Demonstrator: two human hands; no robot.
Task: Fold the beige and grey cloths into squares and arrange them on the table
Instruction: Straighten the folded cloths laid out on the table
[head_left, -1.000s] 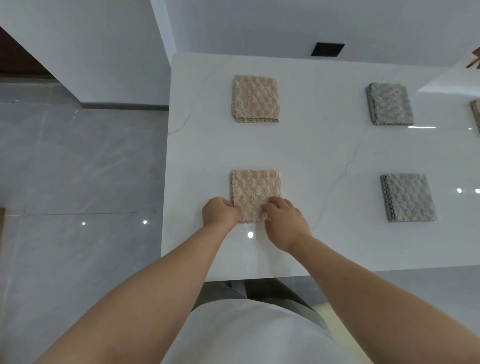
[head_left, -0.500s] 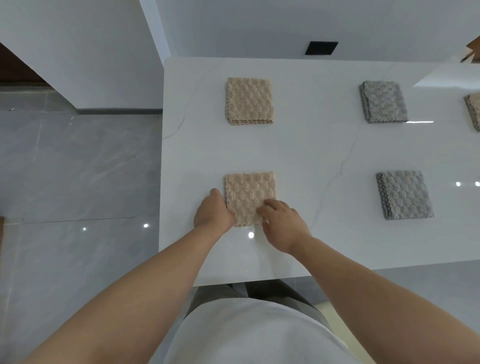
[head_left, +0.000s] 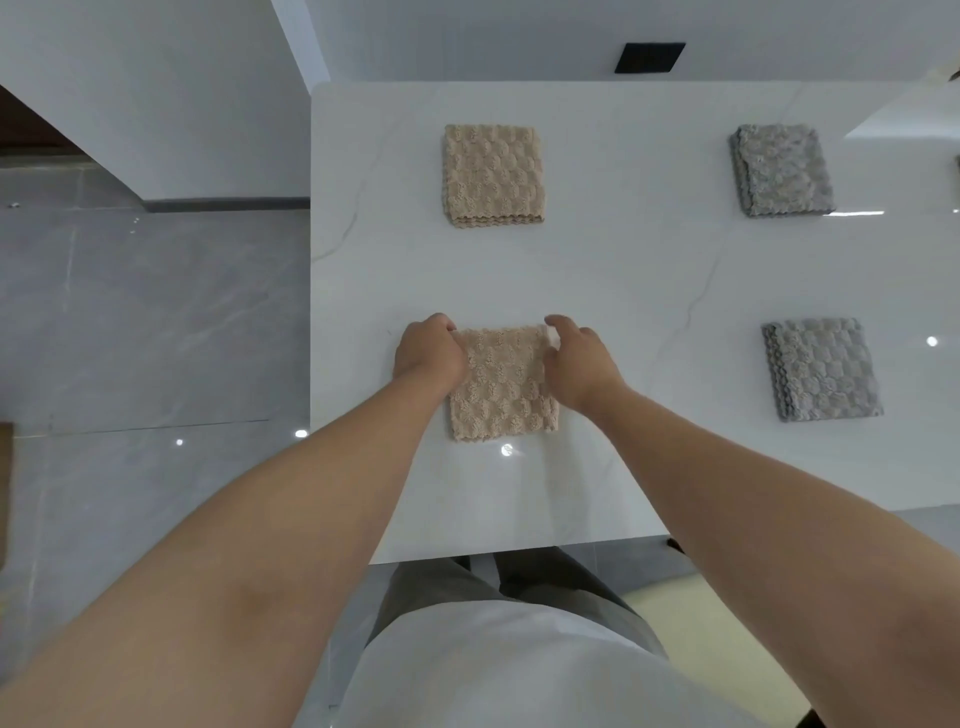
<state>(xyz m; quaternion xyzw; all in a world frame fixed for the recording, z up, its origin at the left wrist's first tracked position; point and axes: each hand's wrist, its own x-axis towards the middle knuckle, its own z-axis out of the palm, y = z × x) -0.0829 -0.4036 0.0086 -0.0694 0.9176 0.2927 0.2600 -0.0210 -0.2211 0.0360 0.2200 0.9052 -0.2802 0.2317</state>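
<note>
A folded beige cloth (head_left: 501, 395) lies square on the white table (head_left: 623, 270) near its front left. My left hand (head_left: 428, 353) grips the cloth's far left corner, fingers curled over it. At the far right corner my right hand (head_left: 579, 364) pinches the edge with bent fingers. A second folded beige cloth (head_left: 492, 174) lies behind it. Two folded grey cloths lie to the right, one far (head_left: 782, 169) and one near (head_left: 821, 369).
The table's left edge drops to a grey tiled floor (head_left: 145, 322). A white wall with a black rectangle (head_left: 649, 57) stands behind the table. A sliver of another cloth (head_left: 957, 176) shows at the right border.
Both hands have slid from the near corners of the beige cloth up along its sides to the far corners. The cloth has stayed in place.
</note>
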